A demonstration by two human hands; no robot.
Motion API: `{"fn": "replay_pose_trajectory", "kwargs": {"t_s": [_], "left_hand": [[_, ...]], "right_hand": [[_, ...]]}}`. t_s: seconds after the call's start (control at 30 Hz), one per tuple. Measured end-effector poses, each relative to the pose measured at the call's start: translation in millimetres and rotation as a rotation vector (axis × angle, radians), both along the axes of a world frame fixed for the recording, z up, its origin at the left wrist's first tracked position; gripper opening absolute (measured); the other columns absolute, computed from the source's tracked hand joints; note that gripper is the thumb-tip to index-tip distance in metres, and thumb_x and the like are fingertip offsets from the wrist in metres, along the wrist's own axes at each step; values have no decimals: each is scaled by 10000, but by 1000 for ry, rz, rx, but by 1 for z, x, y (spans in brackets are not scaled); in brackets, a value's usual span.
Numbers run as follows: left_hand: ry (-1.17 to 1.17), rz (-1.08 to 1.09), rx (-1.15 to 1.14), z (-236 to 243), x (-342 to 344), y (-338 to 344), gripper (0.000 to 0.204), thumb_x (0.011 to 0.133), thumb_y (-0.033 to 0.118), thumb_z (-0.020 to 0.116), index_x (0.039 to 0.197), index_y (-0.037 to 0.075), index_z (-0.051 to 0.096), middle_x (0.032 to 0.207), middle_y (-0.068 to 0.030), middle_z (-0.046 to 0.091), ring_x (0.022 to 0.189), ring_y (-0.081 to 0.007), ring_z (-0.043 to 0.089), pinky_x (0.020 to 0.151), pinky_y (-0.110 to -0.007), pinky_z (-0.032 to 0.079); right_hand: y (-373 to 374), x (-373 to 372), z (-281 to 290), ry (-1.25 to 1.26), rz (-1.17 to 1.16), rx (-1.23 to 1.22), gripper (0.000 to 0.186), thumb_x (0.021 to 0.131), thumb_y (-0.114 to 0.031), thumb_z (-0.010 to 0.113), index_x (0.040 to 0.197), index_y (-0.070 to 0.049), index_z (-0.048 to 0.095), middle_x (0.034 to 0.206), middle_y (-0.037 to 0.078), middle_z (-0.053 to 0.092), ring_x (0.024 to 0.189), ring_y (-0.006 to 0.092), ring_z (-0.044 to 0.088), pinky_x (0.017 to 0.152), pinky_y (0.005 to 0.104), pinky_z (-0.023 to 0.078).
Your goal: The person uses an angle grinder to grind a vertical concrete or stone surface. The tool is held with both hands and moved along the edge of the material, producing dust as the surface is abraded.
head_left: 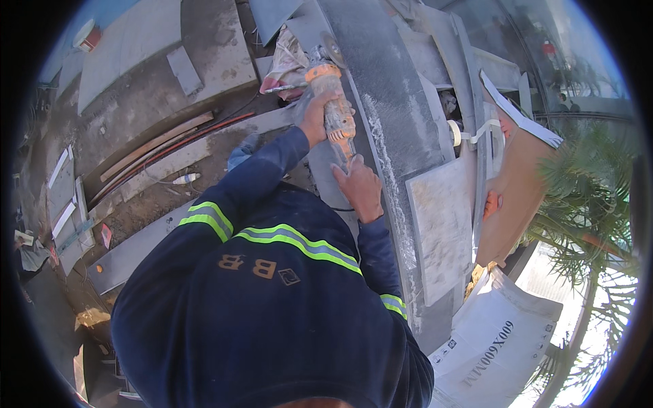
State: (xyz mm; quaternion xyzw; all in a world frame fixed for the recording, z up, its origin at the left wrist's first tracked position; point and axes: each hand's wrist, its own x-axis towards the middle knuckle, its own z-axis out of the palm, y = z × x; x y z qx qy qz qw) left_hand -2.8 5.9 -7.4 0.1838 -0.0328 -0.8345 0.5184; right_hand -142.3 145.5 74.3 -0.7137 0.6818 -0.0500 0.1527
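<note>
A dusty orange-and-grey angle grinder (pixel 339 121) is gripped in both of my hands, pointing away from me. My left hand (pixel 315 122) wraps round the front part of its body. My right hand (pixel 362 188) is closed on the rear end of the handle. At the far end, the grinder's round disc (pixel 333 51) sits by the left edge of a long dark grey stone slab (pixel 391 88). I cannot tell whether the disc touches the stone. A rough white line of dust runs along that edge, near my right hand.
A pale slab (pixel 441 224) and cardboard (pixel 513 197) lie to the right, beside palm leaves (pixel 592 183). A crumpled bag (pixel 286 61) is just left of the grinder. Further left are long strips (pixel 156 146), a white connector (pixel 186 179) on a cable, and a bucket (pixel 87 35).
</note>
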Motion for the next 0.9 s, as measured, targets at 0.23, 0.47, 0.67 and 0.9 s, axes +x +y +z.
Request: {"fn": "replay_pose_trajectory", "kwargs": {"t_s": [0.23, 0.47, 0.67, 0.9], "left_hand": [[-24, 11, 3, 10, 0, 15, 408, 814, 260, 703, 1101, 27, 531, 916, -150, 620, 879, -311, 664, 761, -511, 579], [-22, 19, -9, 16, 0, 18, 414, 805, 256, 708, 1098, 25, 530, 905, -149, 615, 847, -312, 669, 737, -510, 587], [-7, 13, -4, 9, -2, 8, 416, 799, 254, 709, 1098, 24, 534, 911, -147, 615, 849, -315, 666, 739, -517, 582], [-23, 21, -5, 3, -4, -1, 412, 801, 262, 704, 1105, 39, 537, 918, -149, 614, 852, -323, 663, 738, -516, 575]], "right_hand": [[11, 2, 9, -20, -33, 58, 493, 876, -452, 663, 945, 13, 514, 771, 279, 667, 766, 464, 666, 682, 533, 516], [14, 2, 12, 5, -16, 31, 487, 877, -445, 666, 936, 16, 519, 755, 281, 663, 756, 455, 670, 670, 524, 519], [6, 0, 11, -9, -10, 19, 484, 879, -444, 664, 940, 14, 522, 758, 279, 665, 763, 457, 669, 677, 532, 516], [-2, 0, 6, -4, -12, 12, 487, 879, -450, 662, 948, 13, 526, 770, 272, 671, 766, 452, 671, 684, 531, 516]]}}
